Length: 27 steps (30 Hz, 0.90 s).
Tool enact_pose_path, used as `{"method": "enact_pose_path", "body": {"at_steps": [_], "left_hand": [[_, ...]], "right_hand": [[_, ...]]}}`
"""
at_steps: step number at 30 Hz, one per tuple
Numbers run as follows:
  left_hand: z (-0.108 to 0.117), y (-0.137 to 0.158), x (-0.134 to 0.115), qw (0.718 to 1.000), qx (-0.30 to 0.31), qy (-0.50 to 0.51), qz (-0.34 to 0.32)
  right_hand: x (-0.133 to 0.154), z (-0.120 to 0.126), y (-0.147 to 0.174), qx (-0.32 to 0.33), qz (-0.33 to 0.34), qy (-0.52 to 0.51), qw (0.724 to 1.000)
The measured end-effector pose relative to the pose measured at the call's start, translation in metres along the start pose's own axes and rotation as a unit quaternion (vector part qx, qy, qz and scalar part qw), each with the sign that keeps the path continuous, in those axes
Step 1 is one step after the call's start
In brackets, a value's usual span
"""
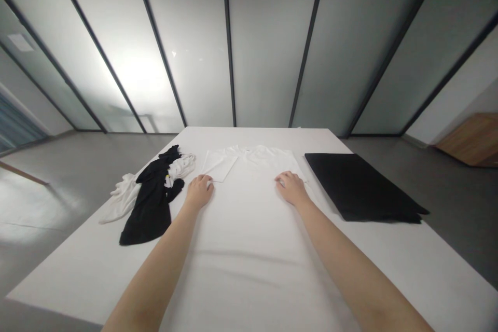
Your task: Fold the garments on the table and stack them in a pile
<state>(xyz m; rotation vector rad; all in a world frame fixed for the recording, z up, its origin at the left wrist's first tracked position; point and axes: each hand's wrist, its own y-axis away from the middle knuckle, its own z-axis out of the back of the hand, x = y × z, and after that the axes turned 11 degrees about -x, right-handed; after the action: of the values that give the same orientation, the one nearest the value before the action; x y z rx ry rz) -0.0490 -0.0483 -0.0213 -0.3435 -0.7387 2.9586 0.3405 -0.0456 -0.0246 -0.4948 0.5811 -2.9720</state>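
Observation:
A white T-shirt [245,223] lies spread over the white table, its collar at the far end and a few soft creases across the near part. At its left side my left hand [199,190] is closed, fingers curled on the cloth just below the left sleeve [221,166], which lies flat with a sharp edge. My right hand [291,187] rests at the opposite side, thumb and fingers pinched on the cloth by the right sleeve. The fabric between the fingertips is hard to make out.
A loose pile of black clothing [150,207] and white clothing [126,197] sits on the table's left side. Folded black cloth [361,187] lies flat at the right. Beyond the table [295,136] stands a frosted glass wall [264,62]; a wooden piece [472,137] is far right.

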Motion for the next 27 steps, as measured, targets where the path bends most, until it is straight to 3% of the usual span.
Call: {"method": "enact_pose_path", "body": {"at_steps": [16, 27], "left_hand": [[-0.005, -0.011, 0.003, 1.000, 0.000, 0.018, -0.003], [-0.016, -0.046, 0.006, 1.000, 0.005, 0.021, -0.006]], "right_hand": [[0.001, -0.004, -0.003, -0.016, -0.003, -0.005, 1.000], [-0.007, -0.026, -0.037, -0.072, -0.041, -0.129, 0.988]]}}
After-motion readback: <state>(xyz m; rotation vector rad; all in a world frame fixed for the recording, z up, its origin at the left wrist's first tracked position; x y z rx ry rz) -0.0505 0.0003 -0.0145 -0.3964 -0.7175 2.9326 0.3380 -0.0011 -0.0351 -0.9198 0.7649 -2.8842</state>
